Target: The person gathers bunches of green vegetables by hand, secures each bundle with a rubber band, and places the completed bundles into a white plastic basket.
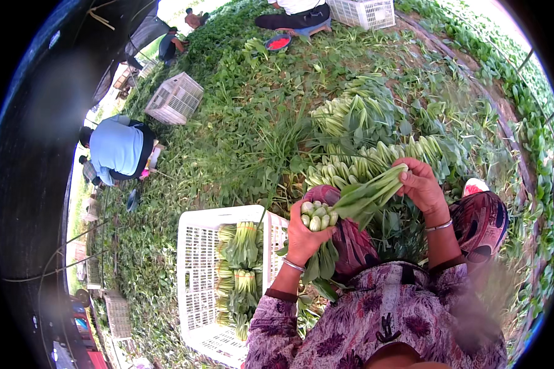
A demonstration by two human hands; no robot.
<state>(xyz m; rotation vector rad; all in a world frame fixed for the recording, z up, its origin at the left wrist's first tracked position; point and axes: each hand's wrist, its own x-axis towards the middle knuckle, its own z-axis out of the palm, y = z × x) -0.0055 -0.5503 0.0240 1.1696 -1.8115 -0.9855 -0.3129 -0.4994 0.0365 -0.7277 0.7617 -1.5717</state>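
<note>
My left hand (304,237) is closed around a bunch of leafy greens (319,216), its pale cut stem ends facing up and its leaves hanging below. Between the thumb and fingers of my right hand (418,184) are a few more stalks of greens (374,193), their leaves pointing left over the bunch. Just beyond my knees lie rows of loose greens (378,159), with another pile (355,110) farther out. To my left stands a white plastic crate (277,240) holding several bundles tied with orange bands (244,244).
A second crate (175,99) sits at the far left, near a bent-over person in blue (117,147). At the top, a seated person (295,14) has a basin of red things (278,43) and another crate (362,14) close by. Dark netting (37,184) lines the left side.
</note>
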